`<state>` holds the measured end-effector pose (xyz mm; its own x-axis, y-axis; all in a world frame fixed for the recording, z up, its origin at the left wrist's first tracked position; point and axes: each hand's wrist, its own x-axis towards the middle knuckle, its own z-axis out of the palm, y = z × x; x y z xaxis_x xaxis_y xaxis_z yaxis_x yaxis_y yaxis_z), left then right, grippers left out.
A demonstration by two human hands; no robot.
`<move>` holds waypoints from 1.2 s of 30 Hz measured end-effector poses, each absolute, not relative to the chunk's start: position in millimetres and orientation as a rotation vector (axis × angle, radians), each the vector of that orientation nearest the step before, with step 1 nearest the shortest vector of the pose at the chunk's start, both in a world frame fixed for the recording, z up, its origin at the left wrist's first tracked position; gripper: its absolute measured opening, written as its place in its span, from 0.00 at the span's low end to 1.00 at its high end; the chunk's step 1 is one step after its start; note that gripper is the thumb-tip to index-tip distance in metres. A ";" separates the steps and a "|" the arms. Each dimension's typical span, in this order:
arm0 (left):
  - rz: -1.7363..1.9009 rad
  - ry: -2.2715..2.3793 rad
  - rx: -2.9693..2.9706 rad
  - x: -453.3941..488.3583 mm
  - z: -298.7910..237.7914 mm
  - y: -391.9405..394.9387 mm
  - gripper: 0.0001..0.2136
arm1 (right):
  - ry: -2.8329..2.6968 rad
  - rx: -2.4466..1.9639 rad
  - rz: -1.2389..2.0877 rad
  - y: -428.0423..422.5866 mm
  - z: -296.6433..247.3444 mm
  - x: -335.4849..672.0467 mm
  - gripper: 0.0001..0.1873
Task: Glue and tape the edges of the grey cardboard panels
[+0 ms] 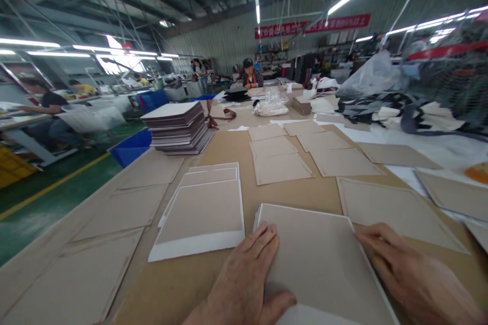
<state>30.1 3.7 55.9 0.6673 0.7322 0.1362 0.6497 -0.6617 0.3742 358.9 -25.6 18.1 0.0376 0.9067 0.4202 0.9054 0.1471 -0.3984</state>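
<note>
Lying just right of the fanned panels (206,213) on the tabletop (171,284) was the near stack (312,249), long axis seemingly fore-and-aft, near end out of frame. Left hand (247,269), nearer those panels, overlapped the stack's left edge, thumb spread wide from the fingers. Right hand (406,264), farther from the panels, had fingers bunched at the right edge; whether pinching, could not tell.

Free room and obstacles on the bench (229,147). A bare strip runs forward between the tall stack (175,129), the highest nearby obstacle, and the flat panels (282,160). A narrow gap parts the white-edged sheets (202,213) from the pile (316,249); the left hand (247,269) blocks its near end. The right hand (404,264) obstructs the pile's right side; low panels leave overhead passage.
</note>
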 end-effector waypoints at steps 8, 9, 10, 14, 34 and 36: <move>0.484 1.121 2.556 24.9 34.7 4.0 0.36 | -1.696 -1.810 0.535 15.4 19.4 358.9 0.25; 0.494 1.117 2.553 24.7 34.4 3.7 0.36 | -1.703 -1.795 0.536 16.6 18.5 357.9 0.25; 0.497 1.115 2.551 24.6 34.2 3.4 0.36 | -1.697 -1.781 0.520 16.9 17.5 357.3 0.24; 0.498 1.115 2.534 24.5 34.1 2.4 0.35 | -1.599 -1.734 0.407 14.1 14.1 357.4 0.24; 0.501 1.085 2.384 25.1 51.3 -4.8 0.38 | -1.511 -1.914 0.266 21.7 39.1 359.7 0.31; 0.460 1.092 2.388 24.7 48.8 -4.1 0.38 | -1.589 -1.865 0.264 22.5 33.0 356.0 0.30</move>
